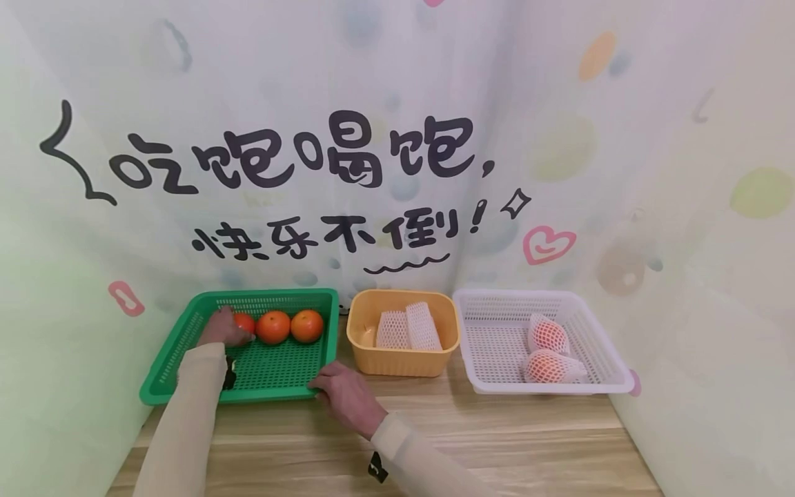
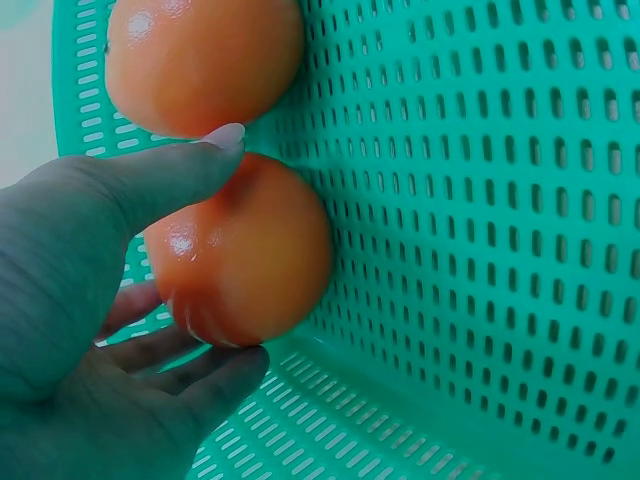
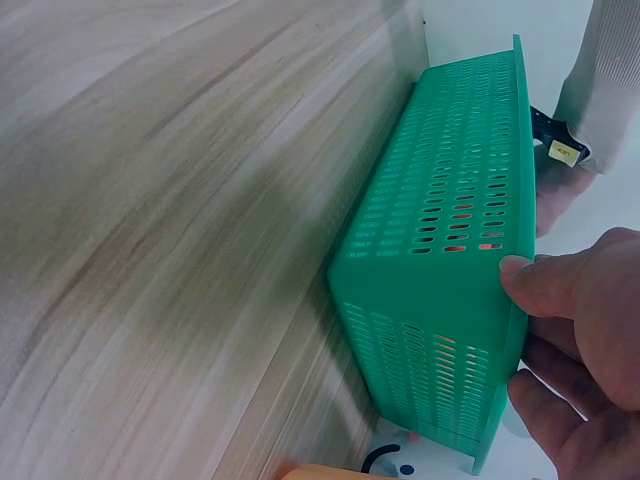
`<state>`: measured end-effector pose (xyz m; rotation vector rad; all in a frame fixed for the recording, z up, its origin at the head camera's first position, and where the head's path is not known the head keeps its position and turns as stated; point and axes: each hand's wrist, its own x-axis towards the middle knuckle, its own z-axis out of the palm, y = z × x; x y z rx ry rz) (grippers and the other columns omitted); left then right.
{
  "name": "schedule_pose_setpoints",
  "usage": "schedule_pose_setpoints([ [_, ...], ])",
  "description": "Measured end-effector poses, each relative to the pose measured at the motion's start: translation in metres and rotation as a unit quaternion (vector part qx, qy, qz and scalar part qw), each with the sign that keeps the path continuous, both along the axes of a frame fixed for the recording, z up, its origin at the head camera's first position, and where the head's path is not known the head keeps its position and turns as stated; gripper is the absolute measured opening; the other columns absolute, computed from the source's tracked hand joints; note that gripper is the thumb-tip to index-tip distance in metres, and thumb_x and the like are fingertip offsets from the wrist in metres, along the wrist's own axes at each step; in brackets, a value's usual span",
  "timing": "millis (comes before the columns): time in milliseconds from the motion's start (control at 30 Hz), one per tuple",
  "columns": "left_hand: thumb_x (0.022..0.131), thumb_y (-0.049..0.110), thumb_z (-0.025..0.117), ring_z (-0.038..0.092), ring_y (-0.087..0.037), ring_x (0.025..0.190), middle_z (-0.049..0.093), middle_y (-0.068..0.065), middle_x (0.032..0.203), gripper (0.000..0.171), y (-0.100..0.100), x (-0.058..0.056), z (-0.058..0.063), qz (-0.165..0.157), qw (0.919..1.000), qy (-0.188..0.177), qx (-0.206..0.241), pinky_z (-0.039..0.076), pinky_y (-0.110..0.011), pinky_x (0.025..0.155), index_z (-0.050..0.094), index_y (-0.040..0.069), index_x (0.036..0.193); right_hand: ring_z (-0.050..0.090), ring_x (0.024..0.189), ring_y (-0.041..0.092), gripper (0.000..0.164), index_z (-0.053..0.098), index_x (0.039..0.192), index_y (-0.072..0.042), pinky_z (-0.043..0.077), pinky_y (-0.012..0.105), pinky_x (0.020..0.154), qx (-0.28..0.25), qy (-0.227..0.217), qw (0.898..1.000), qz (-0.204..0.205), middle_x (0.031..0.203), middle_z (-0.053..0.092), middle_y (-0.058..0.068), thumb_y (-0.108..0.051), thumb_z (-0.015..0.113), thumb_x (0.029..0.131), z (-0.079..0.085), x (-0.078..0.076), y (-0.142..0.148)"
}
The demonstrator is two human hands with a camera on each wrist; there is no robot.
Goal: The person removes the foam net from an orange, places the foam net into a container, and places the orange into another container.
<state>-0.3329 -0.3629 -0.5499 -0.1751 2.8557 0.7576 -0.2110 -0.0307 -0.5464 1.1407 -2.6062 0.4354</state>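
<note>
My left hand (image 1: 222,327) reaches into the green basket (image 1: 273,393). Its thumb and fingers hold the leftmost orange (image 2: 245,255), as the left wrist view shows up close. Two more oranges, a middle one (image 1: 273,327) and a right one (image 1: 307,326), sit in a row along the back wall of the basket. At the basket's front right corner, my right hand (image 1: 350,397) grips the rim. In the right wrist view its thumb (image 3: 540,285) lies against the outer side of the rim, with the other fingers around the corner.
A yellow bin (image 1: 404,362) in the middle holds white foam net sleeves (image 1: 424,326). The white basket (image 1: 540,388) on the right contains two netted fruits, one upper (image 1: 549,336) and one lower (image 1: 553,367). All stand on a wooden table (image 1: 497,442) before a printed curtain (image 1: 397,69).
</note>
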Motion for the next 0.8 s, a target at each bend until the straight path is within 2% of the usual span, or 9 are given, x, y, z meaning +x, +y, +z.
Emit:
schedule_pose_setpoints([
  [200,0.087,0.025,0.075,0.038,-0.064,0.128,0.029,-0.052,0.144,0.099,-0.003,0.001,0.004,-0.017,0.9998,0.006,-0.001,0.044,-0.069,0.104,0.017,-0.026,0.147,0.064,0.107,0.004,0.021,0.079,0.112,-0.023,0.053,0.013,0.092,-0.001,-0.005,1.000,-0.001,0.110,0.074,-0.009,-0.020,0.078,0.092,0.000,0.000,0.000],
  [467,0.089,0.029,0.076,0.032,-0.065,0.132,0.021,-0.051,0.149,0.101,0.002,0.006,0.023,-0.014,0.9998,0.012,-0.003,0.041,-0.071,0.106,0.016,-0.023,0.151,0.064,0.107,0.005,0.021,0.079,0.112,-0.022,0.053,0.014,0.093,-0.007,-0.007,1.000,0.002,0.110,0.074,-0.009,-0.019,0.079,0.091,-0.001,0.000,-0.002],
  [667,0.092,0.036,0.073,0.027,-0.067,0.134,0.017,-0.050,0.152,0.101,0.010,0.012,0.037,-0.021,0.9991,0.037,0.008,0.036,-0.075,0.107,0.015,-0.019,0.154,0.064,0.107,0.004,0.021,0.079,0.112,-0.022,0.053,0.014,0.093,-0.012,-0.010,1.000,0.004,0.110,0.074,-0.009,-0.018,0.079,0.091,0.000,0.000,-0.001],
  [800,0.094,0.038,0.070,0.024,-0.067,0.136,0.015,-0.049,0.154,0.099,0.022,0.017,0.045,-0.023,0.9981,0.055,0.016,0.034,-0.077,0.107,0.015,-0.015,0.156,0.064,0.106,0.004,0.021,0.079,0.112,-0.022,0.054,0.013,0.091,-0.012,-0.008,1.000,0.001,0.111,0.074,-0.009,-0.018,0.079,0.091,0.001,0.002,0.000],
])
